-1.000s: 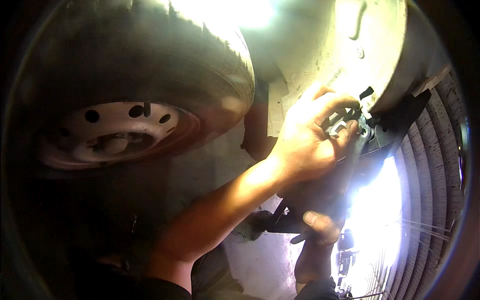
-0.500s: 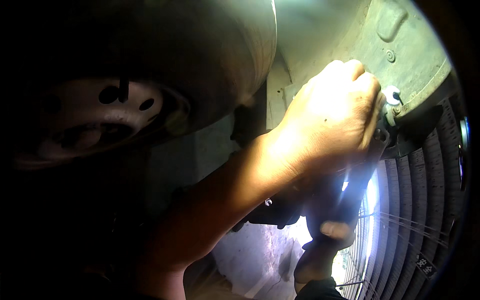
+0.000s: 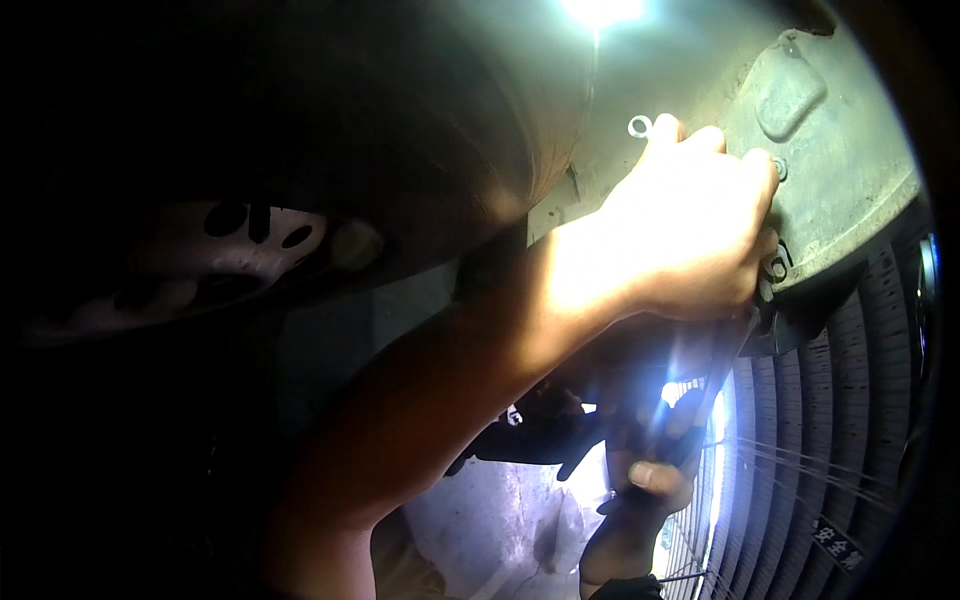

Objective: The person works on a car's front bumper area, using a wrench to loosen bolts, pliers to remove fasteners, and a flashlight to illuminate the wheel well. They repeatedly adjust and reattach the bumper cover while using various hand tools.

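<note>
Jutting past left fingers (image 3: 669, 132), ring-ended wrench (image 3: 649, 128)

1. Tyre (image 3: 440, 120), one: dark, filling the upper left, largely in shadow.
2. Rim (image 3: 240, 250), one: pale, pierced with dark holes, set within the tyre.
3. Light (image 3: 603, 9), one: white, glaring, top edge.
4. Ribbed wall (image 3: 790, 410), grey, right side.
5. Wires (image 3: 790, 460), thin, crossing the wall.
6. Label (image 3: 838, 543), dark, pale lettering, lower right.
7. Floor (image 3: 480, 510), pale, lower centre.
</note>
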`<state>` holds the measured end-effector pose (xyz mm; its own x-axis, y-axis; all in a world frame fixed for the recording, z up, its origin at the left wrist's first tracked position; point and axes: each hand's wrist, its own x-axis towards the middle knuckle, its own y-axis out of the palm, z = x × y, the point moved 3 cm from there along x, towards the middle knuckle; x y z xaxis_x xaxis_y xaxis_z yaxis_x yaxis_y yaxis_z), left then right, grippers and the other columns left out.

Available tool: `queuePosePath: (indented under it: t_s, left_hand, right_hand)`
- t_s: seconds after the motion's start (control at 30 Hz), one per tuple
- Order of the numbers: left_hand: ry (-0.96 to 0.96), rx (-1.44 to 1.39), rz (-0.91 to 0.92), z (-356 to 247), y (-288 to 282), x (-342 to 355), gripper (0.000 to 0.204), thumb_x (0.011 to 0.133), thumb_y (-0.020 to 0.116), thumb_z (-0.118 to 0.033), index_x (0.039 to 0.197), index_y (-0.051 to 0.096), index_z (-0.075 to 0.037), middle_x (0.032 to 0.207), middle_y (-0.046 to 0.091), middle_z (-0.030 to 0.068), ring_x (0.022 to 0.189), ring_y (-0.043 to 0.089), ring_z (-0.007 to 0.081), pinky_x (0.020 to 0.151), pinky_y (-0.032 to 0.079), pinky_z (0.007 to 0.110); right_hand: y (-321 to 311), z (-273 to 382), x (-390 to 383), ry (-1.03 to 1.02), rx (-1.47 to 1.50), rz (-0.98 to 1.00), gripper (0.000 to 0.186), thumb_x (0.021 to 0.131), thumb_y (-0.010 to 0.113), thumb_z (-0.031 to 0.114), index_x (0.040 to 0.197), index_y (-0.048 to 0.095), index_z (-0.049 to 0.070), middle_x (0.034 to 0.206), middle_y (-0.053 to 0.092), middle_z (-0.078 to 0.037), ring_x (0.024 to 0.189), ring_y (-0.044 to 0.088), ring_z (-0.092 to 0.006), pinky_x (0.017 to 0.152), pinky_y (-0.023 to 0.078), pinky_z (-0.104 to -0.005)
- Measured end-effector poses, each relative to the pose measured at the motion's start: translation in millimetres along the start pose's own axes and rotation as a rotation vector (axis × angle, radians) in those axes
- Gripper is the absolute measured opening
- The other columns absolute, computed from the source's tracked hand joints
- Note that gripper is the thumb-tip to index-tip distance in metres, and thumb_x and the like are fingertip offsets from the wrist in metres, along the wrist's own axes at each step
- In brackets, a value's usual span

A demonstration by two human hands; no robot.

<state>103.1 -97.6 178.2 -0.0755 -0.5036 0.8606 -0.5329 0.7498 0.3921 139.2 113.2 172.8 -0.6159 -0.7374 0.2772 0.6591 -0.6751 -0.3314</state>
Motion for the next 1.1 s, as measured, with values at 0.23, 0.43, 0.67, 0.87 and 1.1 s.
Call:
queuePosePath:
  t_s: [0.23, 0.43, 0.67, 0.87, 1.1]
  left_hand:
    - [-0.092, -0.072, 0.023, 10.2, 0.4, 11.1, 0.046, 0.082, 0.066, -0.033, 0.103, 0.053, 0.006, 0.092, 0.060, 0.0260, 0.097, 0.057, 0.0380, 0.095, 0.036, 0.047]
    - [-0.121, -0.103, 0.052, 28.8, 23.5, -3.9, 0.042, 0.082, 0.068, -0.032, 0.099, 0.052, 0.003, 0.093, 0.060, 0.0262, 0.094, 0.057, 0.0400, 0.090, 0.039, 0.047]
    - [-0.118, -0.274, 0.060, 55.0, 33.9, -10.3, 0.033, 0.081, 0.071, -0.025, 0.089, 0.054, 0.002, 0.084, 0.062, 0.0236, 0.084, 0.061, 0.0426, 0.078, 0.046, 0.046]
    - [0.025, -0.215, -0.079, 54.0, 39.7, -11.1, 0.032, 0.080, 0.073, -0.024, 0.084, 0.052, 0.001, 0.083, 0.057, 0.0224, 0.081, 0.058, 0.0402, 0.070, 0.046, 0.044]
    - [-0.026, -0.152, 0.051, 57.3, 44.9, -23.6, 0.034, 0.085, 0.069, -0.027, 0.089, 0.054, 0.003, 0.092, 0.056, 0.0251, 0.086, 0.058, 0.0402, 0.076, 0.046, 0.045]
  right_hand:
    - [-3.7, 3.1, -4.1, 0.058, 0.037, -0.004, 0.047, 0.061, 0.064, -0.007, 0.102, 0.048, 0.012, 0.110, 0.060, -0.009, 0.110, 0.054, -0.0445, 0.087, 0.048, -0.0635]
    - [-25.7, -17.7, 5.0, 0.057, 0.047, 0.014, 0.046, 0.062, 0.064, -0.004, 0.101, 0.046, 0.011, 0.111, 0.061, -0.009, 0.110, 0.055, -0.0446, 0.087, 0.049, -0.0617]
    - [-33.7, -39.2, 12.0, 0.031, 0.079, 0.013, 0.046, 0.062, 0.064, -0.004, 0.101, 0.046, 0.012, 0.109, 0.060, -0.009, 0.111, 0.055, -0.0438, 0.088, 0.049, -0.0612]
    - [-31.4, -42.5, 22.0, 0.014, 0.159, -0.023, 0.047, 0.061, 0.064, -0.005, 0.101, 0.046, 0.013, 0.111, 0.060, -0.010, 0.116, 0.051, -0.0455, 0.093, 0.045, -0.0639]
    - [-30.0, -45.8, 7.8, 0.078, 0.248, -0.041, 0.047, 0.059, 0.068, -0.002, 0.097, 0.044, 0.013, 0.111, 0.057, -0.011, 0.120, 0.047, -0.0488, 0.099, 0.038, -0.0662]
